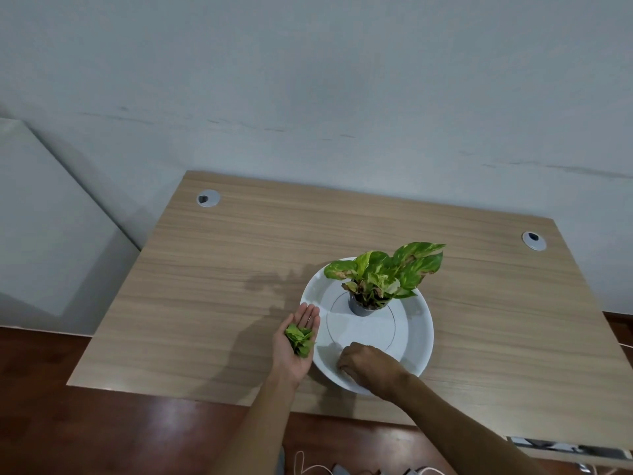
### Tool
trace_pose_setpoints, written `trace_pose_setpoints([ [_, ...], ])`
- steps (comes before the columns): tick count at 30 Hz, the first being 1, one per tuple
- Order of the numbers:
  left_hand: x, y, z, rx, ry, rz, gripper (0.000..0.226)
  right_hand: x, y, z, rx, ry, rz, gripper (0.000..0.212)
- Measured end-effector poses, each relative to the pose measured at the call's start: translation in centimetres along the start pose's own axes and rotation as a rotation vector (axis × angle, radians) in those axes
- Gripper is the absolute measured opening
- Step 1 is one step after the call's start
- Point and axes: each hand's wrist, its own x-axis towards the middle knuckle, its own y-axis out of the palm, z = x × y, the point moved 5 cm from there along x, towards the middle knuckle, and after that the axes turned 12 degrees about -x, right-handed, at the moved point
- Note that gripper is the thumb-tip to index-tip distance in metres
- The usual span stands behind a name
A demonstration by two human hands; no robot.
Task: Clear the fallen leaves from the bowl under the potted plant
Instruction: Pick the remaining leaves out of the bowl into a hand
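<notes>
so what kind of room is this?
Probably an office or home study: a wood-grain desk with round cable grommets, set against a plain wall, cables on the floor underneath.

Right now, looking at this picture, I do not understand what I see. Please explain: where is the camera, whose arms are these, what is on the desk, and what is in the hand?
There is no machine here. A person works with bare hands, and the one camera sits on their head, looking forward and down, so both arms enter from the bottom edge.

On the wooden desk stands a wide white bowl. Inside it is a small potted plant in a grey pot.

The left hand is open, palm up, beside the bowl, carrying a small pile of green leaves. The right hand reaches into the near side of the bowl, fingers down; whether its grip holds a leaf cannot be seen.

Two round cable holes mark the desk's far corners.
</notes>
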Motion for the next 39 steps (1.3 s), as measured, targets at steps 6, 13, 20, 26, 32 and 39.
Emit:
trace_pose_setpoints([
  [6,-0.4,0.5,0.3,0.035,0.006,-0.028,0.035,-0.2,-5.4,-0.1,0.429,0.333,-0.389,0.016],
  [13,-1.4,1.8,0.8,0.037,-0.006,-0.023,0.037,3.1,-10.0,2.1,0.537,0.342,-0.417,0.016],
  [20,-1.1,1.5,0.8,-0.039,-0.079,-0.008,0.033,4.6,-10.2,4.2,0.471,0.410,-0.308,0.019],
  [26,-2.5,1.8,-0.1,-0.044,-0.044,0.014,0.033,4.1,-10.2,4.9,0.406,0.432,-0.328,0.046],
  [32,-2.9,0.7,-3.6,-0.156,0.044,0.027,0.034,5.3,-11.2,4.5,0.540,0.511,-0.520,0.035],
  [39,-6.2,-3.2,-14.9,-0.292,0.284,0.017,0.035,14.3,-5.3,10.9,-0.130,0.104,-0.107,0.058],
])
